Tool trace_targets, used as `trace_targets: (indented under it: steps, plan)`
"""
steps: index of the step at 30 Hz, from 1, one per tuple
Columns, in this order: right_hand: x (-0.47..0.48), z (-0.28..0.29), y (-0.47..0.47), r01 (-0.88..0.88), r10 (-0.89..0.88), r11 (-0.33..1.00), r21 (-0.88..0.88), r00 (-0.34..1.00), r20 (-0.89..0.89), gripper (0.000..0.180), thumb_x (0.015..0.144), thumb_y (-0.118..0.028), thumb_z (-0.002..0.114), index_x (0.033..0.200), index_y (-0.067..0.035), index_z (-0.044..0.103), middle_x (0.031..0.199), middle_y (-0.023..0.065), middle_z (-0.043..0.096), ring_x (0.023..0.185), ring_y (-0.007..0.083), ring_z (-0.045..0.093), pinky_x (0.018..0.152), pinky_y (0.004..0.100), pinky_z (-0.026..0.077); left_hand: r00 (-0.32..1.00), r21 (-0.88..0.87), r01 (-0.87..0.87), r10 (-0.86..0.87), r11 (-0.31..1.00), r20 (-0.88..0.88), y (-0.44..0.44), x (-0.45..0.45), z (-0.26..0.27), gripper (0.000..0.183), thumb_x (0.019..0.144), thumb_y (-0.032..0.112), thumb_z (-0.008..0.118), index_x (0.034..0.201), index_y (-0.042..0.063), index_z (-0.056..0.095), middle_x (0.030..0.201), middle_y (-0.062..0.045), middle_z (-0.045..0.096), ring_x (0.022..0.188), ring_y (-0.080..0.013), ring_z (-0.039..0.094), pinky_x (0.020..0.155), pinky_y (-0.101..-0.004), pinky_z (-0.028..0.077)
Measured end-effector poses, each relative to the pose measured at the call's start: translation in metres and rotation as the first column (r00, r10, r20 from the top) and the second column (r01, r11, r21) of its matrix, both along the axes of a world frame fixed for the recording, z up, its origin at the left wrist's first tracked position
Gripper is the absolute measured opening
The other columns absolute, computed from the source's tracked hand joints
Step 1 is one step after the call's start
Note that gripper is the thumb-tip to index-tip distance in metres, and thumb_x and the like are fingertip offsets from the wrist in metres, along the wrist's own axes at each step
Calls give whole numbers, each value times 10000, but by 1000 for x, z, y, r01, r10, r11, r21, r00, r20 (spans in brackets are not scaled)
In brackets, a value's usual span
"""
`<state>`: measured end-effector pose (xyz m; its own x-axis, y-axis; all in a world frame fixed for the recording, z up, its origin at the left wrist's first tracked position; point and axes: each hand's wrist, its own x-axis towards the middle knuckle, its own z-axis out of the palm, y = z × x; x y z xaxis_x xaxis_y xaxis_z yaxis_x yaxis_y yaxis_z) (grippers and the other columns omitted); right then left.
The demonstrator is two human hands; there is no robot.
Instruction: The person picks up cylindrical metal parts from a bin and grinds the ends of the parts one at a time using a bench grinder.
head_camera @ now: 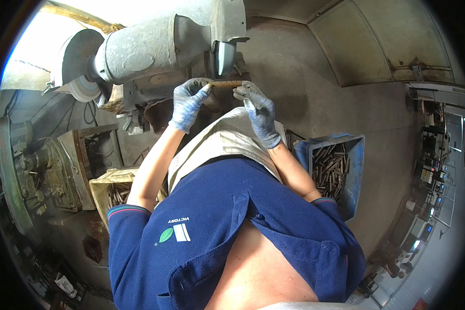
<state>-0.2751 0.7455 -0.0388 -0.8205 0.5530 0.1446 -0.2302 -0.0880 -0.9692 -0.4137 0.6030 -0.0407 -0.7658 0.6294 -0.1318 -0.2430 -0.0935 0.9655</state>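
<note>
A short brownish metal rod spans the gap between my two gloved hands, roughly level. My left hand pinches its left end between thumb and fingers. At the other end, the fingertips of my right hand close on the rod. Just beyond it stands a large grey bench grinder. Its right grinding wheel shows below the guard, a little above the rod and apart from it. The left grinding wheel sits farther off, under its own guard.
A blue plastic crate of metal rods stands by my right arm. Left of me is a yellowish crate with similar pieces. An old green machine stands farther left. A pale cloth covers my lap. Metal panels rise at upper right.
</note>
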Motion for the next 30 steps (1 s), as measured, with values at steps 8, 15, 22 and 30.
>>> trace_targets:
  steps: [8, 15, 22, 30]
  plan:
    - [-10, -24, 17, 30, -55, 960, 277, 995, 86, 191, 860, -20, 577, 1034, 28, 640, 1137, 129, 573, 1028, 217, 590, 904, 325, 478, 990, -15, -7, 9, 1000, 138, 11, -8, -26, 109, 853, 35, 613, 925, -39, 647, 822, -67, 671, 706, -102, 606, 665, -227, 496]
    - [-20, -35, 30, 112, -133, 981, 161, 983, 128, 130, 828, -54, 643, 944, -8, 679, 922, 86, 671, 899, 159, 610, 814, 276, 471, 937, 19, -122, 109, 992, 332, 38, -1, -40, 104, 852, 14, 599, 917, -52, 645, 828, -106, 675, 719, -151, 641, 685, -255, 528]
    - [-19, -43, 30, 133, -127, 990, -43, 986, 110, 134, 837, -88, 649, 943, -12, 682, 898, 69, 670, 853, 131, 607, 776, 260, 476, 953, -56, -153, 163, 987, 257, 45, -4, -55, 108, 835, 42, 639, 908, -35, 657, 779, -75, 665, 649, -112, 595, 607, -232, 493]
    - [-39, -52, 16, -44, 27, 994, 103, 987, 161, 234, 903, -134, 574, 1051, 42, 621, 1036, 135, 628, 977, 199, 604, 907, 322, 483, 945, -108, -196, 217, 975, 245, 18, -23, -69, 135, 872, 50, 590, 965, -41, 624, 836, -100, 669, 717, -151, 639, 643, -257, 521]
